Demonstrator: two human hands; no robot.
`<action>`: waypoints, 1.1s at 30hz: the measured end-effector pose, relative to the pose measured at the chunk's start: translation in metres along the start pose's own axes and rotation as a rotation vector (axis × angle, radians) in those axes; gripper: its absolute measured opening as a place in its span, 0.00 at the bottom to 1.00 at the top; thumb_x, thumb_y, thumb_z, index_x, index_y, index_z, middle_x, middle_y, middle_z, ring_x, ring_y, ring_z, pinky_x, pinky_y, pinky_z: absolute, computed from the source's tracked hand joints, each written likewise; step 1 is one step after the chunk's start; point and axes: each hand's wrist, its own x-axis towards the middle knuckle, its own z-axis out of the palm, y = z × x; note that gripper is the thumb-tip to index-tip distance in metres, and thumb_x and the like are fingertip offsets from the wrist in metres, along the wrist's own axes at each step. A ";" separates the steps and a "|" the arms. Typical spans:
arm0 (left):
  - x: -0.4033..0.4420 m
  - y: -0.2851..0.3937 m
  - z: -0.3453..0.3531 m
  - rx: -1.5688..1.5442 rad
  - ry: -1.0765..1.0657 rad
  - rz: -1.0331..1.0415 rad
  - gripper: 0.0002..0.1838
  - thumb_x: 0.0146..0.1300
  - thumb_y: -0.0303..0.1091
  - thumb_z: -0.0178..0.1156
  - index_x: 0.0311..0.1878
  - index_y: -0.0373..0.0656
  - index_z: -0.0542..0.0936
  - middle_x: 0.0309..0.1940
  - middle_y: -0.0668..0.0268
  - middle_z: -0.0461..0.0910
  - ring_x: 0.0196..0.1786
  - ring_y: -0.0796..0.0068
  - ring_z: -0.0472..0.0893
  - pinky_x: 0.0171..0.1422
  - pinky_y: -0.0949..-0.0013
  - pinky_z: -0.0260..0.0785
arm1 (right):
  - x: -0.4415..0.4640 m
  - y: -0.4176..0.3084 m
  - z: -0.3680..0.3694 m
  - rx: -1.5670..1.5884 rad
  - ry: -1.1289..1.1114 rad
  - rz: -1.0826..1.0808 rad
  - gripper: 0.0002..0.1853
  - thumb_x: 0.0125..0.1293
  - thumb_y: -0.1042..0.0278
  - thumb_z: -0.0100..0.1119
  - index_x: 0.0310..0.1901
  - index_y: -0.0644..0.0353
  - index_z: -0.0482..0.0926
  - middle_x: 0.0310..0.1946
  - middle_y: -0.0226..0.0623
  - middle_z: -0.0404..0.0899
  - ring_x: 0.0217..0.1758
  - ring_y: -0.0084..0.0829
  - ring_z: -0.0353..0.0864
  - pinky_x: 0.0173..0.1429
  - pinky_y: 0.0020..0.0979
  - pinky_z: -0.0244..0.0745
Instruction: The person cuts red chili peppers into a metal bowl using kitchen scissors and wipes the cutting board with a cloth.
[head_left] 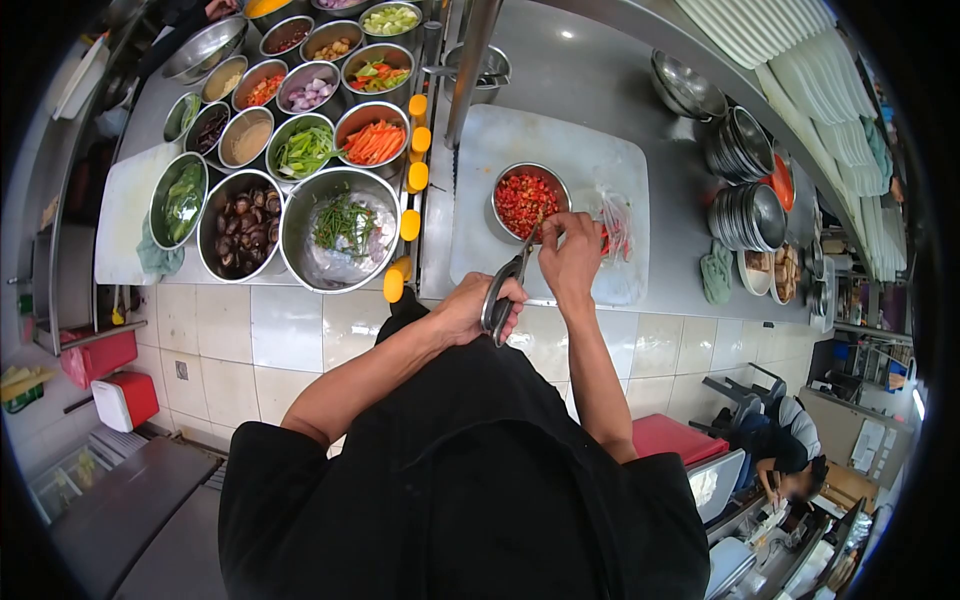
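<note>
My left hand (478, 308) is wrapped round the handles of a pair of scissors (512, 275), whose blades point up to the near right rim of a steel bowl (493, 217). Cut red chilies (530, 202) fill much of that bowl. At the blade tips, the fingers of my right hand (570, 250) are pinched together; whatever small piece they hold is hidden. Just right of this hand, a clear plastic bag (615, 215) with red chilies lies on the white cutting board (500, 130). The bowl stands on the same board.
Left of the board are several steel bowls, including mushrooms (240, 230), carrot strips (374, 143) and green herbs (345, 225). Yellow caps (410, 225) line the counter gap. A metal post (472, 70) rises behind the board. Stacked bowls (750, 220) stand right; another person (780, 450) is lower right.
</note>
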 end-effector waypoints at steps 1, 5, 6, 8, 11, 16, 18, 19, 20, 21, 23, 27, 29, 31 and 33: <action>-0.001 -0.001 0.000 -0.028 -0.005 -0.011 0.16 0.55 0.42 0.62 0.32 0.36 0.77 0.22 0.60 0.77 0.21 0.70 0.78 0.23 0.67 0.73 | 0.001 0.001 -0.001 -0.003 0.021 0.003 0.04 0.53 0.76 0.60 0.32 0.60 0.79 0.34 0.39 0.75 0.41 0.42 0.71 0.46 0.41 0.67; -0.003 -0.004 -0.005 -0.116 -0.015 -0.012 0.17 0.55 0.43 0.61 0.31 0.36 0.76 0.22 0.61 0.75 0.20 0.69 0.76 0.23 0.67 0.72 | 0.015 0.015 0.005 0.007 0.109 -0.058 0.06 0.55 0.75 0.60 0.35 0.61 0.79 0.40 0.40 0.76 0.49 0.44 0.71 0.52 0.40 0.67; -0.003 -0.004 -0.006 -0.132 -0.016 -0.007 0.17 0.55 0.44 0.62 0.31 0.36 0.76 0.22 0.61 0.74 0.20 0.68 0.76 0.23 0.66 0.72 | 0.019 0.021 0.010 0.014 0.130 -0.087 0.06 0.56 0.75 0.60 0.36 0.61 0.79 0.42 0.40 0.76 0.51 0.45 0.71 0.54 0.40 0.66; -0.003 -0.004 -0.007 -0.125 -0.013 0.000 0.17 0.55 0.45 0.61 0.33 0.37 0.76 0.24 0.61 0.75 0.20 0.68 0.76 0.23 0.66 0.72 | 0.030 0.036 0.022 0.138 0.072 -0.109 0.06 0.56 0.75 0.61 0.36 0.61 0.80 0.45 0.41 0.77 0.53 0.44 0.73 0.57 0.39 0.67; -0.005 -0.004 -0.010 -0.110 -0.013 -0.004 0.18 0.55 0.45 0.61 0.34 0.37 0.76 0.25 0.61 0.75 0.21 0.68 0.76 0.23 0.66 0.72 | 0.052 0.043 0.031 0.333 -0.036 -0.094 0.05 0.55 0.75 0.62 0.35 0.60 0.80 0.47 0.40 0.79 0.52 0.42 0.76 0.57 0.38 0.68; -0.010 -0.002 -0.008 -0.118 0.027 0.013 0.13 0.56 0.40 0.59 0.33 0.38 0.76 0.22 0.62 0.76 0.20 0.69 0.77 0.22 0.66 0.72 | 0.072 0.037 0.036 0.423 -0.169 -0.148 0.04 0.55 0.75 0.62 0.33 0.62 0.79 0.42 0.40 0.80 0.44 0.43 0.78 0.50 0.38 0.72; -0.009 -0.001 -0.008 -0.127 0.032 0.022 0.13 0.57 0.40 0.59 0.33 0.38 0.75 0.22 0.62 0.76 0.20 0.69 0.77 0.22 0.66 0.72 | 0.073 0.035 0.038 0.377 -0.186 -0.132 0.04 0.55 0.76 0.61 0.33 0.63 0.79 0.40 0.40 0.80 0.44 0.43 0.78 0.50 0.39 0.72; -0.009 0.000 -0.008 -0.129 0.039 0.025 0.13 0.57 0.40 0.59 0.33 0.38 0.75 0.23 0.62 0.76 0.20 0.69 0.77 0.22 0.66 0.72 | 0.072 0.034 0.040 0.352 -0.142 -0.142 0.04 0.55 0.76 0.60 0.33 0.63 0.79 0.39 0.40 0.80 0.44 0.44 0.77 0.49 0.39 0.72; -0.009 0.000 -0.009 -0.130 0.045 0.028 0.13 0.57 0.40 0.59 0.34 0.38 0.75 0.23 0.62 0.76 0.20 0.69 0.77 0.22 0.66 0.72 | 0.069 0.033 0.043 0.327 -0.098 -0.152 0.03 0.56 0.76 0.60 0.33 0.63 0.79 0.37 0.41 0.80 0.43 0.44 0.77 0.49 0.39 0.71; -0.009 0.000 -0.009 -0.132 0.051 0.031 0.13 0.57 0.40 0.59 0.34 0.38 0.75 0.23 0.61 0.76 0.20 0.69 0.77 0.22 0.66 0.72 | 0.066 0.031 0.045 0.301 -0.054 -0.161 0.03 0.56 0.77 0.59 0.33 0.63 0.79 0.36 0.41 0.80 0.43 0.45 0.76 0.48 0.40 0.71; -0.009 0.002 -0.010 -0.111 0.070 0.036 0.14 0.56 0.41 0.59 0.34 0.38 0.75 0.24 0.61 0.76 0.20 0.69 0.77 0.23 0.66 0.72 | 0.058 0.026 0.048 0.240 0.058 -0.042 0.03 0.57 0.76 0.59 0.33 0.63 0.79 0.36 0.42 0.79 0.42 0.45 0.75 0.48 0.40 0.70; -0.008 0.005 -0.009 -0.109 0.067 0.026 0.16 0.56 0.43 0.59 0.34 0.37 0.75 0.24 0.62 0.76 0.21 0.69 0.77 0.24 0.66 0.73 | 0.037 0.019 0.053 0.210 0.228 0.216 0.03 0.57 0.75 0.58 0.34 0.63 0.79 0.36 0.43 0.78 0.43 0.46 0.73 0.50 0.41 0.67; -0.007 0.006 -0.006 -0.146 0.090 0.049 0.16 0.56 0.43 0.59 0.33 0.37 0.76 0.23 0.62 0.75 0.21 0.69 0.76 0.25 0.67 0.72 | 0.028 0.015 0.055 0.291 0.263 0.326 0.04 0.58 0.75 0.58 0.34 0.63 0.78 0.37 0.44 0.78 0.44 0.46 0.73 0.52 0.40 0.66; -0.005 0.006 -0.007 -0.162 0.091 0.048 0.16 0.55 0.43 0.59 0.32 0.37 0.76 0.23 0.63 0.75 0.22 0.70 0.76 0.26 0.67 0.72 | 0.023 0.014 0.051 0.319 0.299 0.343 0.03 0.58 0.75 0.58 0.34 0.63 0.78 0.38 0.44 0.78 0.45 0.45 0.74 0.53 0.40 0.66; 0.000 0.003 -0.013 -0.162 0.071 0.023 0.15 0.55 0.44 0.59 0.31 0.38 0.76 0.22 0.63 0.75 0.22 0.70 0.76 0.26 0.67 0.72 | 0.023 0.015 0.039 0.294 0.330 0.266 0.03 0.59 0.74 0.57 0.35 0.63 0.78 0.39 0.44 0.79 0.46 0.44 0.74 0.54 0.39 0.66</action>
